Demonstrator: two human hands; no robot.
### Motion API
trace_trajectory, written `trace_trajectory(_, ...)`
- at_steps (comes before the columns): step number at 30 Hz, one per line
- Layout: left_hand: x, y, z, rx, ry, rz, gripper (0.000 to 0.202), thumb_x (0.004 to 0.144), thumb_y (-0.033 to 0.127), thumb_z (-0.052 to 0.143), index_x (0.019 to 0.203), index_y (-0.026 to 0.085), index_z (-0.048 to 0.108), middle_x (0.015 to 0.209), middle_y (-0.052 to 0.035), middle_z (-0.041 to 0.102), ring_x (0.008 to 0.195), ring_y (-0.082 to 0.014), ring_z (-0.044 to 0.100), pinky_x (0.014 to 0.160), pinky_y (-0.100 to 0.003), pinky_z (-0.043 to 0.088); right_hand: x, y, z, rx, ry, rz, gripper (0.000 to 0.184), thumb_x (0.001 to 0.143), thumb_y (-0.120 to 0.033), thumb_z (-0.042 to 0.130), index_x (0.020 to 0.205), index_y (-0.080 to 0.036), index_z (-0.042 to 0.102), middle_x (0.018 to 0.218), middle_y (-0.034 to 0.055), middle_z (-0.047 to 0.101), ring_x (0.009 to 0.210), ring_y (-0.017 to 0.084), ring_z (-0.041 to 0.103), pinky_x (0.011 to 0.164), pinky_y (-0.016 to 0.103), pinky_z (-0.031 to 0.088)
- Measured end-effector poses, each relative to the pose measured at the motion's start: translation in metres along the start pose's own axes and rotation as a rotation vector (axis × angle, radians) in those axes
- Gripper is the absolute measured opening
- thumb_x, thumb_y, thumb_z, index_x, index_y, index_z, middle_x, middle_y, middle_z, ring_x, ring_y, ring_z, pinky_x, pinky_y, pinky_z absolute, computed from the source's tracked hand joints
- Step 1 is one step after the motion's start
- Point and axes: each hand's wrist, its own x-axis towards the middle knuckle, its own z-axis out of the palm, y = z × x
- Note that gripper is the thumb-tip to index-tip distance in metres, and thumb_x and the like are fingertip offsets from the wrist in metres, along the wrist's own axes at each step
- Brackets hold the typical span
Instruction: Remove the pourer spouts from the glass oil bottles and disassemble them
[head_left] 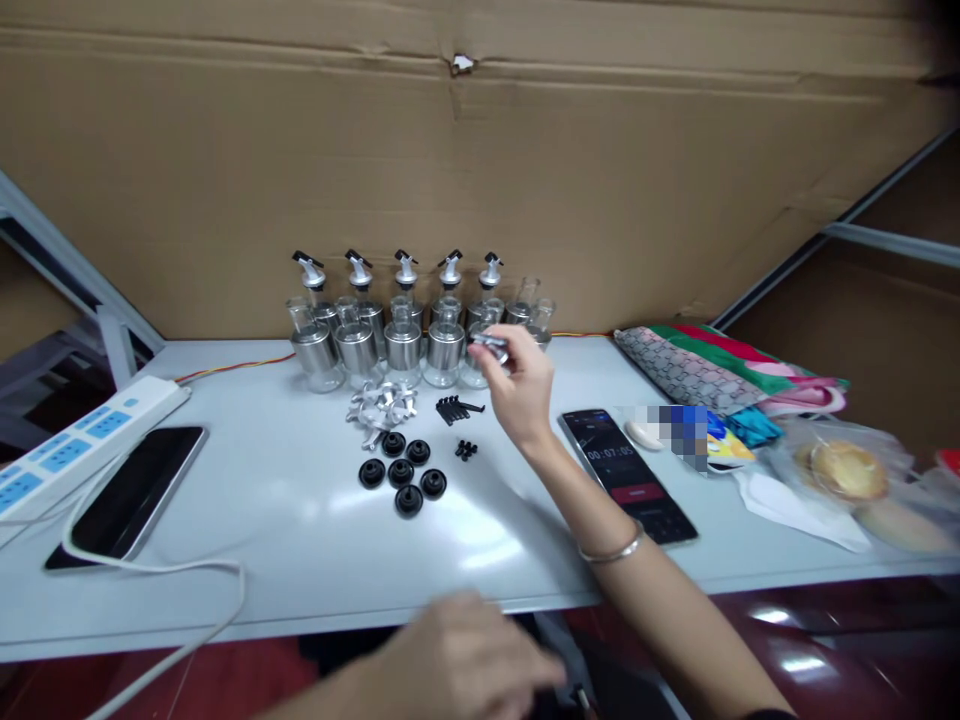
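Note:
My right hand [525,385] is raised over the table near the right end of the bottle row, its fingers pinched on a small silver-coloured pourer spout [490,343]. Low in the view, at the table's front edge, my left hand [461,660] is smeared by motion, so its fingers and anything in them cannot be made out. Between the hands and the bottles lie a pile of silver spout pieces [382,408], a cluster of thin black levers [456,409], several tiny black parts [466,450] and several round black stoppers [401,471].
Glass-and-steel bottles [403,347] stand in two rows against the cardboard; several back ones carry pourers [406,268]. A phone running a stopwatch [626,480] lies right, near cloth [690,370] and bagged food [847,470]. Left are a dark phone [135,490], power strip [94,430] and white cable [161,568].

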Motion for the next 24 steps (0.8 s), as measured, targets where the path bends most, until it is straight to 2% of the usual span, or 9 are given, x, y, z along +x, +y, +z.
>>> trace_trajectory(2,0.01,-0.021,-0.034,0.137,0.48,0.036,0.028,0.088,0.014,0.043,0.115,0.019,0.051,0.097,-0.0076,0.067,0.086,-0.0179,0.063,0.078,-0.033,0.05,-0.015,-0.002,0.006,0.05,-0.078,0.088,0.009,0.082,-0.028,0.064,0.08,-0.019,0.065,0.085,0.0044,0.062,0.08,0.018,0.059,0.072,0.032,0.048)
trace_trajectory(3,0.015,-0.033,-0.051,0.232,0.658,0.005,0.026,0.088,0.013,0.044,0.113,0.02,0.049,0.098,-0.0079,0.065,0.089,-0.0183,0.062,0.081,-0.034,0.049,-0.021,-0.003,0.008,0.057,-0.092,0.125,0.01,0.08,-0.028,0.066,0.078,-0.019,0.066,0.085,0.0044,0.06,0.079,0.017,0.058,0.071,0.032,0.047)
trace_trajectory(5,0.022,-0.055,-0.077,0.369,0.814,-0.074,0.025,0.087,0.015,0.049,0.111,0.019,0.046,0.101,-0.0083,0.061,0.085,-0.0173,0.059,0.08,-0.033,0.049,-0.027,-0.004,0.01,0.076,-0.136,0.179,0.013,0.079,-0.029,0.066,0.073,-0.018,0.068,0.079,0.0028,0.054,0.072,0.015,0.053,0.067,0.03,0.045)
trace_trajectory(7,0.027,-0.073,-0.09,0.424,0.86,-0.146,0.029,0.086,0.021,0.055,0.112,0.019,0.043,0.1,-0.0076,0.058,0.084,-0.0175,0.057,0.078,-0.033,0.049,-0.031,-0.004,0.011,0.103,-0.223,0.236,0.02,0.081,-0.03,0.063,0.065,-0.017,0.066,0.068,-0.0006,0.047,0.062,0.012,0.046,0.06,0.027,0.04)
trace_trajectory(10,0.028,-0.088,-0.087,0.417,0.899,-0.23,0.031,0.085,0.025,0.059,0.112,0.02,0.043,0.1,-0.0065,0.056,0.086,-0.0175,0.056,0.079,-0.032,0.048,-0.033,-0.007,0.013,0.143,-0.347,0.348,0.031,0.083,-0.032,0.058,0.056,-0.017,0.056,0.054,-0.0046,0.038,0.052,0.009,0.038,0.051,0.024,0.032)
trace_trajectory(16,0.022,-0.092,-0.079,0.521,0.912,-0.222,0.023,0.091,0.031,0.052,0.109,0.02,0.045,0.094,-0.0045,0.059,0.082,-0.0171,0.056,0.075,-0.03,0.044,-0.038,-0.012,0.015,0.175,-0.415,0.398,0.018,0.083,-0.031,0.054,0.072,-0.016,0.059,0.055,-0.0044,0.047,0.05,0.008,0.041,0.049,0.021,0.034)
trace_trajectory(18,0.018,-0.092,-0.084,0.564,0.863,-0.212,0.02,0.093,0.03,0.048,0.11,0.02,0.045,0.091,-0.0041,0.061,0.079,-0.0169,0.056,0.073,-0.029,0.042,-0.043,-0.009,0.013,0.159,-0.407,0.316,0.017,0.084,-0.032,0.054,0.083,-0.016,0.061,0.057,-0.0038,0.05,0.05,0.009,0.044,0.049,0.02,0.038)
trace_trajectory(22,0.007,-0.091,-0.095,0.58,0.809,-0.228,0.025,0.095,0.024,0.044,0.119,0.018,0.044,0.093,-0.0048,0.063,0.078,-0.0162,0.055,0.073,-0.029,0.039,-0.047,0.005,0.005,0.061,-0.451,-0.075,0.03,0.087,-0.035,0.055,0.108,-0.014,0.058,0.068,0.0003,0.058,0.056,0.012,0.051,0.054,0.023,0.045)
trace_trajectory(24,0.004,-0.089,-0.097,0.573,0.806,-0.235,0.028,0.095,0.024,0.044,0.122,0.017,0.044,0.091,-0.0046,0.063,0.077,-0.0161,0.054,0.074,-0.029,0.038,-0.045,0.011,0.0,0.008,-0.46,-0.167,0.035,0.09,-0.036,0.053,0.118,-0.015,0.054,0.075,0.0025,0.061,0.062,0.013,0.055,0.058,0.025,0.047)
